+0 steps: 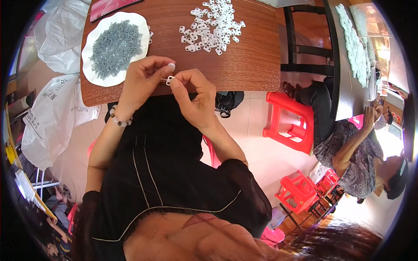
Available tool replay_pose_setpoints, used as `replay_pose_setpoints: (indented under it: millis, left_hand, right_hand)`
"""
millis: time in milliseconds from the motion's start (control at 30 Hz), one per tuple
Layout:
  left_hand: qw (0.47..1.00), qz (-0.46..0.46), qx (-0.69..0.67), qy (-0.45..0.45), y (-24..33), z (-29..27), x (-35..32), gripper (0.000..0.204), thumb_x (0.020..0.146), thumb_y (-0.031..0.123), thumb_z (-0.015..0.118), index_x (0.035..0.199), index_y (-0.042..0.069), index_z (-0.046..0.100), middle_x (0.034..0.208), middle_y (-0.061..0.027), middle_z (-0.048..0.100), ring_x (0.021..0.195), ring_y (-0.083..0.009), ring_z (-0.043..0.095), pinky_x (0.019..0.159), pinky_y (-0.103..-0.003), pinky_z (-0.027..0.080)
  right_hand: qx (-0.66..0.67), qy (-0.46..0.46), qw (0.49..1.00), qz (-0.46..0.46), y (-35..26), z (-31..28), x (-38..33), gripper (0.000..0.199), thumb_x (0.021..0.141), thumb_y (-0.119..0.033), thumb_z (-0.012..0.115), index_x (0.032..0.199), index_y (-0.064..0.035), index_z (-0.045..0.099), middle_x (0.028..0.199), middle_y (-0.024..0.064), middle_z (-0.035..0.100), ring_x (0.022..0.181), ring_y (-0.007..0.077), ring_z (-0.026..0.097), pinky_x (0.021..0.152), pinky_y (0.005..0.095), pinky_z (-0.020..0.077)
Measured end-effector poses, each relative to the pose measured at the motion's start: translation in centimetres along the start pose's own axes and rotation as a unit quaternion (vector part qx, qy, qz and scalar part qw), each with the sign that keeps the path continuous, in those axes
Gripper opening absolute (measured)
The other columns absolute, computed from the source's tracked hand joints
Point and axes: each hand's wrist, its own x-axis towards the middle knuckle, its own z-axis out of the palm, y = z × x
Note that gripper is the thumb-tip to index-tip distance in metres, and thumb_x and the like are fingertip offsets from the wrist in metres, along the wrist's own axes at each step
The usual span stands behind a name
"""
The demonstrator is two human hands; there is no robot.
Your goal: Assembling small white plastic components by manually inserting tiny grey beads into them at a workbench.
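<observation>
Over the near edge of the wooden table, my right hand (pixel 198 98) pinches a small white plastic piece with holes (pixel 169 80) between thumb and forefinger. My left hand (pixel 146 80), a bead bracelet on its wrist, is closed right beside it, fingertips together on a thin grey screw (pixel 163 79) that meets the white piece. How far the screw sits in the hole is too small to tell. A white wavy-rimmed plate (pixel 88 71) heaped with grey screws (pixel 115 50) stands just beyond my left hand. Farther off to the right lies a loose pile of the same white pieces (pixel 217 26).
A pink flat item (pixel 111 8) lies at the table's far left. White plastic bags (pixel 54 117) hang at the left. To the right are a red stool (pixel 289 122) and a seated person (pixel 352 152) at another table (pixel 344 93) bearing rows of white pieces.
</observation>
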Motion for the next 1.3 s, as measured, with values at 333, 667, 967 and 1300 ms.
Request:
replay_pose_setpoints:
  millis: [333,667,967,1300]
  left_hand:
    - [0.955,-0.126,-0.268,0.021,-0.1,-1.2,-2.1,0.027,0.088,0.014,0.067,0.11,-0.002,0.064,0.092,-0.0064,0.068,0.076,-0.0098,0.063,0.071,-0.023,0.053]
    - [0.95,-0.123,-0.287,0.018,0.5,-1.7,-2.6,0.027,0.089,0.015,0.066,0.109,-0.002,0.064,0.093,-0.0063,0.068,0.079,-0.0102,0.064,0.072,-0.022,0.052]
    - [0.929,-0.154,-0.337,0.017,0.6,-1.4,-2.6,0.025,0.088,0.019,0.067,0.106,0.001,0.066,0.091,-0.0048,0.068,0.079,-0.0096,0.064,0.071,-0.021,0.052]
    - [0.932,-0.141,-0.334,-0.008,0.0,-1.6,-2.7,0.022,0.09,0.017,0.064,0.105,0.002,0.067,0.089,-0.0036,0.067,0.079,-0.0082,0.061,0.071,-0.021,0.05]
  right_hand:
    - [0.024,-0.02,0.999,0.038,-0.3,0.1,-0.1,0.006,0.085,-0.005,0.065,0.085,0.0004,0.061,0.076,0.007,0.059,0.068,0.0126,0.058,0.062,0.0246,0.0485]
    - [0.05,-0.013,0.996,0.074,-0.5,0.2,0.0,0.007,0.087,-0.005,0.063,0.087,0.0012,0.06,0.079,0.0056,0.058,0.069,0.0093,0.058,0.063,0.0227,0.0474]
    - [0.087,0.004,0.991,0.099,-0.2,-0.7,0.4,0.006,0.092,-0.005,0.058,0.091,0.0003,0.058,0.082,0.0011,0.062,0.071,0.0025,0.049,0.065,0.0174,0.0412]
    - [0.1,-0.03,0.986,0.133,-0.7,-0.5,0.4,0.01,0.092,-0.005,0.058,0.084,0.0012,0.056,0.1,0.0096,0.068,0.069,0.0006,0.049,0.062,0.0171,0.0415]
